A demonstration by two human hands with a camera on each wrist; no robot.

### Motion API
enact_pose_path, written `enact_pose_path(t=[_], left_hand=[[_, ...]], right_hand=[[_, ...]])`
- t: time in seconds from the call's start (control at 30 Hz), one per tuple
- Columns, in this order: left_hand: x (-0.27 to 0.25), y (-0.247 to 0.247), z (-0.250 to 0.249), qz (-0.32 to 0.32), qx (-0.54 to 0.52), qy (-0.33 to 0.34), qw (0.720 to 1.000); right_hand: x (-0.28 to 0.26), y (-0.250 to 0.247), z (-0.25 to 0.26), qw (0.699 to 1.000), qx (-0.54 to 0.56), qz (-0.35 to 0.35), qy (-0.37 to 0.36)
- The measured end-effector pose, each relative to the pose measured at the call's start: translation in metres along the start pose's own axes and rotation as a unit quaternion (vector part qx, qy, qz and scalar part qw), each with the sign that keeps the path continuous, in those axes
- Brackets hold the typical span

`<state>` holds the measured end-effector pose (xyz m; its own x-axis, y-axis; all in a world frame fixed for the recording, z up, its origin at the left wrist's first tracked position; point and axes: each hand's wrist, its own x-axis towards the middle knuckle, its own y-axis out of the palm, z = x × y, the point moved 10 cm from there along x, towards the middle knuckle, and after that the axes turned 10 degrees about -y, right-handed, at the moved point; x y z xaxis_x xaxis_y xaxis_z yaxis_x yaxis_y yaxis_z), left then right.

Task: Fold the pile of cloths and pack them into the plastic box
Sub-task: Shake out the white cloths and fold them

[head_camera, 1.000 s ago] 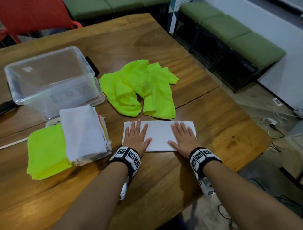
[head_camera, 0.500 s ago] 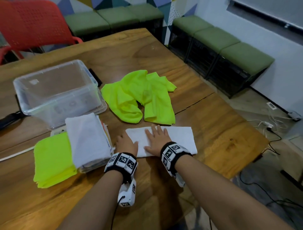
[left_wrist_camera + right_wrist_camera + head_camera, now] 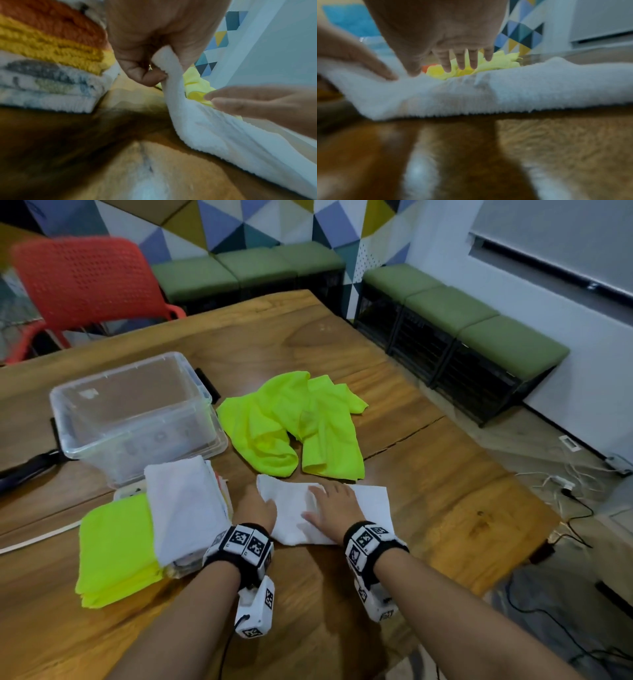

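Note:
A white cloth (image 3: pixel 368 505), folded into a strip, lies on the wooden table (image 3: pixel 445 508) in front of me. My left hand (image 3: pixel 257 508) pinches its left end and lifts it, which the left wrist view shows as the white cloth (image 3: pixel 197 119) caught between thumb and fingers. My right hand (image 3: pixel 334 510) lies flat on the cloth's middle, fingers straight (image 3: pixel 462 59). Behind it sprawls an unfolded neon-yellow cloth (image 3: pixel 294 422). A stack of folded cloths (image 3: pixel 185 508), white on top, sits at the left beside a folded neon-yellow cloth (image 3: pixel 113 546). The clear plastic box (image 3: pixel 133 412) stands empty behind the stack.
A red chair (image 3: pixel 89 278) stands beyond the table's far edge. Green benches (image 3: pixel 462 313) line the wall to the right. Cables (image 3: pixel 565 487) lie on the floor past the table's right edge. A dark object (image 3: pixel 24 470) rests at the far left.
Both hands lay flat on the white cloth's ends a second ago. The right hand slid to its middle; the left hand moved to the left end and now pinches and lifts it.

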<state>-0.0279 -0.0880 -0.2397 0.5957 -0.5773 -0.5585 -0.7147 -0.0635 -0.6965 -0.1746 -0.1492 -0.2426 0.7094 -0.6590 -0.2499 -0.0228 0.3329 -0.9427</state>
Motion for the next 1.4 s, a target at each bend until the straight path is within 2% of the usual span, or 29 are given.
enact_pose_path(t=[0.03,0.07,0.1,0.17,0.2,0.23,0.27,0.3,0.37,0.43,0.5,0.6,0.67,0.7,0.77,0.83,0.87,0.93,1.03,1.1,1.17,1.23,1.27,1.33,1.37,1.4], left_hand=[[-0.002,-0.003,-0.003,-0.001,-0.002,0.007,1.0],[-0.005,-0.004,-0.008,0.001,-0.008,0.021,1.0],[-0.009,-0.003,-0.015,0.007,-0.021,0.04,0.999],[-0.023,0.005,-0.032,0.026,-0.047,0.088,0.995],[-0.03,0.01,-0.04,0.035,-0.058,0.11,0.992],[-0.037,0.018,-0.047,0.051,-0.067,0.124,0.989],[-0.044,0.027,-0.052,0.07,-0.067,0.137,0.986],[-0.048,0.038,-0.056,0.088,-0.052,0.151,0.983],[-0.049,0.058,-0.059,0.115,-0.007,0.174,0.978],[-0.045,0.068,-0.055,0.123,0.032,0.184,0.975],[-0.039,0.066,-0.052,0.081,0.073,0.205,0.973],[-0.034,0.054,-0.051,-0.021,0.168,0.243,0.955],[-0.03,0.054,-0.049,-0.033,0.199,0.247,0.948],[-0.027,0.057,-0.046,-0.026,0.207,0.24,0.948],[-0.024,0.062,-0.043,-0.01,0.212,0.23,0.95],[-0.022,0.064,-0.045,-0.003,0.208,0.229,0.951],[-0.022,0.065,-0.046,0.001,0.202,0.232,0.951],[-0.02,0.064,-0.043,0.008,0.169,0.211,0.963],[-0.005,0.06,-0.03,0.036,0.045,0.111,0.992],[0.002,0.063,-0.027,0.073,-0.03,0.064,0.995],[0.005,0.064,-0.028,0.093,-0.03,0.047,0.994],[0.005,0.064,-0.029,0.107,-0.041,0.036,0.993],[0.003,0.065,-0.03,0.114,-0.051,0.03,0.992],[0.001,0.063,-0.03,0.114,-0.06,0.017,0.992],[0.0,0.06,-0.029,0.104,-0.057,0.012,0.993],[-0.003,0.056,-0.031,0.09,-0.051,0.014,0.995]], right_hand=[[-0.003,-0.009,-0.005,0.996,0.076,-0.045,0.025],[-0.006,-0.014,-0.014,0.977,0.188,-0.081,0.063],[-0.009,-0.011,-0.023,0.937,0.317,-0.103,0.104],[-0.013,0.004,-0.027,0.808,0.553,-0.112,0.17],[-0.015,0.01,-0.027,0.748,0.626,-0.11,0.192],[-0.017,0.014,-0.025,0.713,0.663,-0.099,0.205],[-0.017,0.017,-0.025,0.709,0.668,-0.083,0.21],[-0.016,0.018,-0.028,0.731,0.645,-0.071,0.211],[-0.014,0.017,-0.039,0.797,0.566,-0.072,0.198],[-0.014,0.015,-0.048,0.84,0.502,-0.089,0.185],[-0.016,0.017,-0.051,0.859,0.47,-0.1,0.176],[-0.018,0.017,-0.053,0.846,0.482,-0.113,0.197],[-0.019,0.02,-0.057,0.84,0.483,-0.121,0.217],[-0.019,0.018,-0.058,0.847,0.468,-0.123,0.22],[-0.021,0.005,-0.058,0.884,0.394,-0.145,0.205],[-0.02,-0.012,-0.05,0.928,0.295,-0.164,0.16],[-0.018,-0.015,-0.045,0.937,0.279,-0.16,0.138],[-0.012,-0.005,-0.041,0.929,0.325,-0.125,0.126],[-0.008,0.008,-0.045,0.908,0.374,-0.081,0.169],[-0.006,0.008,-0.048,0.905,0.379,-0.07,0.18],[-0.003,0.006,-0.047,0.904,0.384,-0.061,0.177],[-0.003,0.006,-0.048,0.889,0.413,-0.079,0.178],[-0.005,0.007,-0.048,0.864,0.459,-0.097,0.183],[-0.013,0.013,-0.046,0.772,0.589,-0.118,0.208],[-0.016,0.017,-0.041,0.734,0.637,-0.102,0.212],[-0.018,0.021,-0.037,0.71,0.668,-0.076,0.211]])
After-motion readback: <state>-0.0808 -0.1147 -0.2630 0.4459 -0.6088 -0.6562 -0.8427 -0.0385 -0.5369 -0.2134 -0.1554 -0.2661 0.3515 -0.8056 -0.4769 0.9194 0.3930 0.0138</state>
